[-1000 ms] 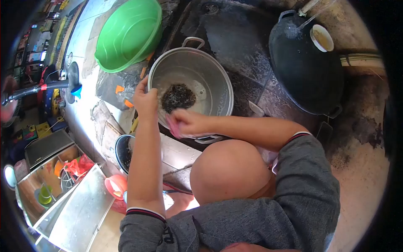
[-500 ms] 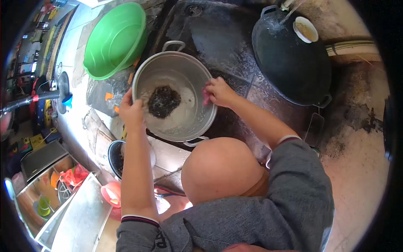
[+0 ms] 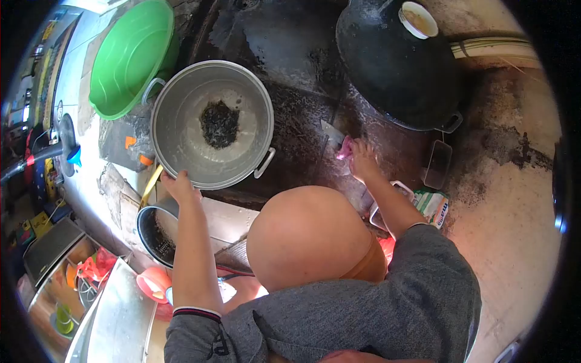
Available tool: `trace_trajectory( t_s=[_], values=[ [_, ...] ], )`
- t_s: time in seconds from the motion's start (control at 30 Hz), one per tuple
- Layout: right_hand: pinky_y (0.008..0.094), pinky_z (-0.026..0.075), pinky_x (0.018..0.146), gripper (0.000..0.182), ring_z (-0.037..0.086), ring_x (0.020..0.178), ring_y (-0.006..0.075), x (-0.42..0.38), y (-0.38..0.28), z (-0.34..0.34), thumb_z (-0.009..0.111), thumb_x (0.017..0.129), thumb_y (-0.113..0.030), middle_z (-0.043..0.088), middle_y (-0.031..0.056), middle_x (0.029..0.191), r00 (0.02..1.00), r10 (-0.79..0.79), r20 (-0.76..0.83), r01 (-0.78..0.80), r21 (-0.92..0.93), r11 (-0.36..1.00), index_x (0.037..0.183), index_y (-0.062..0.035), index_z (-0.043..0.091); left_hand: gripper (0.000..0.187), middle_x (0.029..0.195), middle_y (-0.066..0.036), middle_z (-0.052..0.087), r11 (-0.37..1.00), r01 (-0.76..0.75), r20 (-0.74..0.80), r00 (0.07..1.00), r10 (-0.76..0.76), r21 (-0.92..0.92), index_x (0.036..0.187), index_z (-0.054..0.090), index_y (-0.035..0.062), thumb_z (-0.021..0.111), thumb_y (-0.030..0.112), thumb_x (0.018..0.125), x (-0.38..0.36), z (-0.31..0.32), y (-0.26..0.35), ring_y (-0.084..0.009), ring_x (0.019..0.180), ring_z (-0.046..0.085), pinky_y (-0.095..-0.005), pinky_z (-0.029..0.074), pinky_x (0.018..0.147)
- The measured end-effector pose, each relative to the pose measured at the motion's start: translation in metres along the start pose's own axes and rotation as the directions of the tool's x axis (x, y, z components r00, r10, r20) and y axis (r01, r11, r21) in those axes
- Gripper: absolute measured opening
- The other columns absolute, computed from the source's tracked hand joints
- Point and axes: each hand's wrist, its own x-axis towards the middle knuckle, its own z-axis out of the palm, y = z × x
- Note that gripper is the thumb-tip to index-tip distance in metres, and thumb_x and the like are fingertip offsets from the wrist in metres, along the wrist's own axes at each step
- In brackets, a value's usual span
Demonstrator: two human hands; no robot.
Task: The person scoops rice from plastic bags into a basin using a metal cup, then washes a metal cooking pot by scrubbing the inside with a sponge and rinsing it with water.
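A large metal pot (image 3: 245, 151) with a dark burnt patch on its inner bottom stands on the wet dark floor. My left hand (image 3: 180, 186) grips the pot's rim at its lower left edge. Away from the pot, to the right, my right hand (image 3: 363, 160) is closed on a pink scrubbing cloth (image 3: 345, 148), just above the wet floor. Close to the cloth lies a flat greyish piece (image 3: 331, 131), too unclear to name.
Back left is a green basin (image 3: 130, 57). A big black wok (image 3: 399, 72) and a white bowl (image 3: 419, 20) are back right. A dark bucket (image 3: 154, 236) stands near my left forearm. A green-and-white packet (image 3: 433, 207) and clear containers lie by my right arm.
The pot has turned, its handles now at other places, and it appears further left in view. My right hand has left the pot's rim and moved right with the pink cloth.
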Motion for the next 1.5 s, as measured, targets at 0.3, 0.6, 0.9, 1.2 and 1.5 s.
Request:
trace_trajectory(
  t_s=[0.3,0.6,0.9,1.2,1.5],
  values=[
    [0.0431,0.035,0.091,0.046,0.044,0.104,0.0342,0.004,0.009,0.037,0.058,0.067,-0.008,0.047,0.0165,0.112,0.995,0.098,0.018,-0.098,0.013,0.995,0.111,-0.0049,0.045,0.052,0.107,-0.012,0.049,0.995,-0.089,0.135,0.986,0.094,-0.039,0.113,0.037,0.0003,0.058,-0.007,0.067,-0.021,0.019,-0.018,-0.0220,0.098,0.050,-0.0316,0.037,0.090],
    [0.0396,0.041,0.084,0.053,0.050,0.096,0.0343,0.022,-0.011,0.001,0.060,0.060,-0.008,0.051,0.0188,0.101,0.912,0.317,-0.259,-0.148,0.515,0.844,0.110,0.0001,0.044,0.054,0.111,-0.014,0.050,0.966,-0.171,0.148,0.978,0.144,0.195,0.123,0.032,-0.0018,0.054,-0.004,0.073,-0.034,0.026,-0.024,-0.0232,0.104,0.049,-0.0326,0.035,0.093],
    [0.0351,0.044,0.076,0.033,0.056,0.084,0.0296,0.069,-0.157,-0.181,0.062,0.071,-0.009,0.054,0.0146,0.096,0.983,0.078,-0.167,0.140,0.953,0.267,0.101,-0.0010,0.051,0.047,0.130,-0.006,0.040,0.956,0.281,0.852,0.517,-0.080,-0.081,0.130,0.035,0.0106,0.036,0.039,0.093,-0.161,0.102,0.091,-0.0196,0.119,0.038,-0.0344,0.030,0.099],
    [0.0408,0.038,0.090,0.032,0.047,0.102,0.0354,0.090,-0.203,-0.152,0.063,0.070,-0.007,0.049,0.0167,0.107,0.571,-0.602,-0.559,0.819,0.328,0.472,0.101,-0.0032,0.053,0.033,0.097,-0.012,0.057,0.585,0.681,0.772,0.620,-0.143,-0.439,0.103,0.048,0.0087,0.039,0.038,0.091,-0.081,0.093,0.075,-0.0267,0.089,0.057,-0.0415,0.047,0.080],
    [0.0398,0.036,0.093,0.022,0.048,0.104,0.0308,0.149,-0.208,-0.204,0.063,0.070,-0.010,0.052,0.0136,0.107,0.672,-0.403,-0.621,0.734,0.489,0.471,0.090,-0.0046,0.058,0.021,0.067,-0.003,0.050,0.971,0.239,0.725,0.668,-0.170,0.008,0.093,0.046,0.0042,0.047,0.025,0.089,-0.098,0.068,0.088,-0.0106,0.046,0.046,-0.0232,0.034,0.042]
  ],
)
